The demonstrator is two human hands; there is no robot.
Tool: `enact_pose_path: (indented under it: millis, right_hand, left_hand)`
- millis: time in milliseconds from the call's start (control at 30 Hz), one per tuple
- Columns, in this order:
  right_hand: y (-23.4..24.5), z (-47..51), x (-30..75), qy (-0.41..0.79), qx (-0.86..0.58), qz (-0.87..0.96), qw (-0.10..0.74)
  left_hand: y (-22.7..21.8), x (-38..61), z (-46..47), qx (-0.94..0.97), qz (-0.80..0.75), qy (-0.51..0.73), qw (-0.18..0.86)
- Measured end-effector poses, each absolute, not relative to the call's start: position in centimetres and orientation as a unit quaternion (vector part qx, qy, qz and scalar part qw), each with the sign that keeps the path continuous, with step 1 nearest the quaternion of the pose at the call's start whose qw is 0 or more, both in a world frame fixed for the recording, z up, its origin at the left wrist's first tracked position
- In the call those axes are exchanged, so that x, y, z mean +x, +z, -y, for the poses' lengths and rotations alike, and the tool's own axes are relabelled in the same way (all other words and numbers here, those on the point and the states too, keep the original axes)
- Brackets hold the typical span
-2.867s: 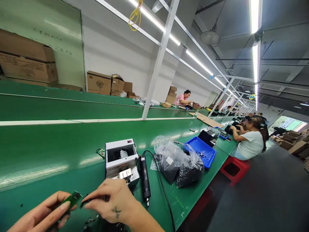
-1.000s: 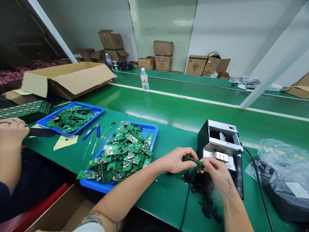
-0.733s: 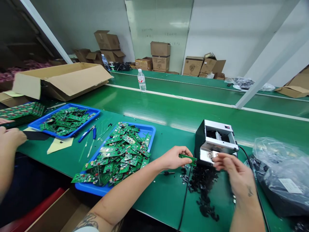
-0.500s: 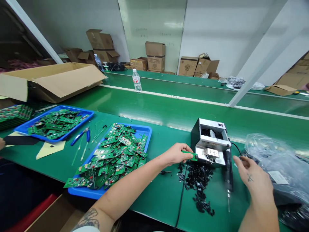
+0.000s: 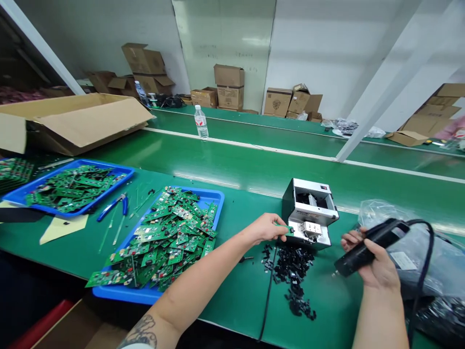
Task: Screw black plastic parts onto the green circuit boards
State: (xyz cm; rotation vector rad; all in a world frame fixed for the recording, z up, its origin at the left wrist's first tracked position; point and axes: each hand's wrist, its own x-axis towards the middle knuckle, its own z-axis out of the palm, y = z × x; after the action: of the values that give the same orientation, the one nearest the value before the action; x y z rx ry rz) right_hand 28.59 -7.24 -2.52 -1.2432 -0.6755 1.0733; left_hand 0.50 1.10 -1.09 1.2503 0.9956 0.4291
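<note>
Now | left hand (image 5: 267, 229) pinches circuit board (image 5: 289, 231) | right hand (image 5: 374, 266) grips screwdriver (image 5: 370, 245) | screw feeder (image 5: 308, 206) label unreadable

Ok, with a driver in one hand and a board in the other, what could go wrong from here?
The small green circuit board in the left hand sits right at the silver screw feeder, so it could catch the feeder or slip onto the loose black plastic pieces. The electric screwdriver in the right hand has a looping cord that might snag the plastic bag.
</note>
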Motion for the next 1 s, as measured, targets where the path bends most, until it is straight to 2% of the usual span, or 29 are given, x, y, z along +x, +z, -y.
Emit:
enact_pose_path:
  millis: [267, 467, 1000]
  right_hand:
    - [4.0, 7.8, 25.5, 0.485, -0.306, 0.321, 0.753]
    - [8.3, 5.8, 21.6, 0.372, -0.326, 0.455, 0.741]
    - [7.1, 3.6, 19.4, 0.365, -0.340, 0.490, 0.715]
  left_hand:
    - [-1.0, 0.5, -1.0, 0.564, -0.439, 0.186, 0.674]
    - [-0.7, 0.4, -0.8, 0.576, -0.433, 0.192, 0.666]
    - [-2.4, 0.5, -1.1, 0.581, -0.415, 0.203, 0.670]
